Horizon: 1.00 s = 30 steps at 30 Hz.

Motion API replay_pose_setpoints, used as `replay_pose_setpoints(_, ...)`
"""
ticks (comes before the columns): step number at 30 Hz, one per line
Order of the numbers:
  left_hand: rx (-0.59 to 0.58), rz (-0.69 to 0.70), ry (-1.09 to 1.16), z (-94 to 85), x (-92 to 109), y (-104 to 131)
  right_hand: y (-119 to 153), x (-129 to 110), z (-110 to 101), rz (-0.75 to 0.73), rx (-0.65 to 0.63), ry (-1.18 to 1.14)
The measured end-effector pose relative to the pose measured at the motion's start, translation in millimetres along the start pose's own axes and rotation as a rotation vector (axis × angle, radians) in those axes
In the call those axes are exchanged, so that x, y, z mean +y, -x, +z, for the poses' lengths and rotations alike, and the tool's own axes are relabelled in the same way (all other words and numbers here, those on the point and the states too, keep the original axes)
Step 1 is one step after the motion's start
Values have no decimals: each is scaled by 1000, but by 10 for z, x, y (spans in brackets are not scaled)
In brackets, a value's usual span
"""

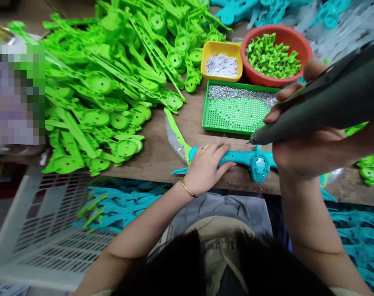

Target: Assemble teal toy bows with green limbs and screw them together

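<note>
My left hand (207, 166) lies over the left part of a blue plastic toy bow (236, 157), its fingers curled round it on the table. Green and clear limbs (178, 135) stick out at the bow's left end. My right hand (300, 152) is wrapped round a dark electric screwdriver (316, 98). The screwdriver's tip points down and left, above the bow beside its raised middle piece (259, 164). Whether the tip touches anything, I cannot tell. My right hand covers part of the bow's right side.
A green perforated tray (236, 115) holds small metal screws. Behind it stand a yellow dish (207, 61) of white strips and a red bowl (247, 65) of small green pieces. Green plastic parts (112, 82) are heaped at left. A white crate (35, 246) with blue parts sits below the table edge.
</note>
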<state>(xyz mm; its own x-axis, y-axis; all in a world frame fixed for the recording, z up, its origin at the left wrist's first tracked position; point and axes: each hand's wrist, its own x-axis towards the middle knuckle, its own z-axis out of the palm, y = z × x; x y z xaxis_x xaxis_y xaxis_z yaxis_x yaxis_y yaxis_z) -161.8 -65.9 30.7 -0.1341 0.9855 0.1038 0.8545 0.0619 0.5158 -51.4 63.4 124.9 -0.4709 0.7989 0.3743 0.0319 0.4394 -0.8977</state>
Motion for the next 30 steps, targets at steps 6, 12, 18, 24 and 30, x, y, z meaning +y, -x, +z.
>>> replay_pose_setpoints(6, -69, 13, -66, -92, -51, -8, 336, 318, 151, -65, 79, -174)
replay_pose_setpoints(12, -117, -24, -128, -54, 17, -42, 529, 512, 227, -66, -11, 63)
replay_pose_setpoints(18, -173, 6, -185, -16, 59, -109, 540, 571, 209, -53, -97, 92)
replay_pose_setpoints(24, -201, 43, -177, 26, 40, -121, 485, 543, 213, -47, -52, -78)
replay_pose_setpoints(30, -126, 72, -195, 68, 20, -92, 440, 517, 251, -97, 37, -249)
